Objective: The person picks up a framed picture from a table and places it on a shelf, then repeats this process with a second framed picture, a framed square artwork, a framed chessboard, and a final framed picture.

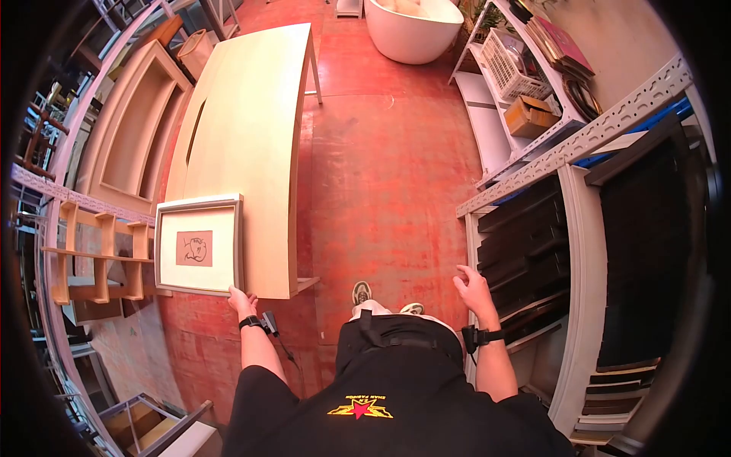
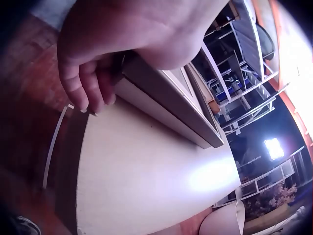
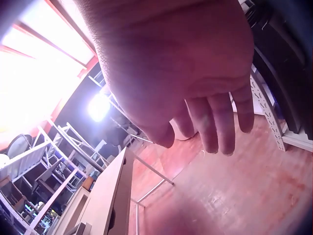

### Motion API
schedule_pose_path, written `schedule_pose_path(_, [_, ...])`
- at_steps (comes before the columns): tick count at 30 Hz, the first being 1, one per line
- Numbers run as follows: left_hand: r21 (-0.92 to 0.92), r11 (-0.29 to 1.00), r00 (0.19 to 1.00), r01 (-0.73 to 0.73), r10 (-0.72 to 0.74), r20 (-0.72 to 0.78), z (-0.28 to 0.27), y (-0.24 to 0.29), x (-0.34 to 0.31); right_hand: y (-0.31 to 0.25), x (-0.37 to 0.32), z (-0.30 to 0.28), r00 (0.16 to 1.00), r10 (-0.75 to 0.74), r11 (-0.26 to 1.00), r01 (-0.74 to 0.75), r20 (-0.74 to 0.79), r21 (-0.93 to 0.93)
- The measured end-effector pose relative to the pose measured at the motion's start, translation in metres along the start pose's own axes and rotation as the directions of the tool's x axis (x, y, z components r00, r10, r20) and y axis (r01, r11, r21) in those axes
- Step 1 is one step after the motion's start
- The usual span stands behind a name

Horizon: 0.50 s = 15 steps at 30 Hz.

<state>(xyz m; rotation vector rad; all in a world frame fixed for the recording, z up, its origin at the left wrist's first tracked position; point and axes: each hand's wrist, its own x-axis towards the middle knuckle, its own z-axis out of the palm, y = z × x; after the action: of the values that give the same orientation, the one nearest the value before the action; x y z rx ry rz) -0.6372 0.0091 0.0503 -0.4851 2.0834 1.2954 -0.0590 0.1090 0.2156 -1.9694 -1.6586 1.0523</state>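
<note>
A framed picture (image 1: 169, 244), a dark line drawing on a brown patch inside a wide pale mat, overlaps the near end of a light wood table (image 1: 251, 137). My left hand (image 1: 243, 302) grips the frame at its near right corner. In the left wrist view the fingers (image 2: 88, 88) curl over the edge of the grey frame (image 2: 171, 107), close above the tabletop. My right hand (image 1: 475, 292) hangs beside the right-hand rack, holding nothing. Its fingers (image 3: 208, 122) are loosely extended downward in the right wrist view.
Right of me stands a metal rack (image 1: 575, 228) with dark panels; beyond it are shelves with a white basket (image 1: 514, 65) and a cardboard box (image 1: 531, 116). A white tub (image 1: 415, 34) sits far ahead. Wooden shelving (image 1: 99, 259) lines the left. Red floor (image 1: 388, 175) runs between.
</note>
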Motion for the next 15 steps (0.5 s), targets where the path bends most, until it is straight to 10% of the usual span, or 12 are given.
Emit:
schedule_pose_path(6, [0.155,0.973,0.981,-0.173,0.156,0.116,-0.023,-0.001,0.043,-0.01,0.014,-0.002,0.998,-0.029,0.999,0.031,0.056,-0.038])
schedule_pose_path(10, [-0.166,0.984,0.995,-0.057,0.07,0.073,-0.022,0.009,0.069,-0.015,0.02,-0.005,0.997,-0.057,0.998,0.059,0.05,-0.029])
schedule_pose_path(15, [-0.067,0.997,0.999,-0.049,0.049,-0.005,-0.01,0.022,0.034,-0.019,0.018,-0.006,0.998,-0.049,0.998,0.05,0.038,-0.035])
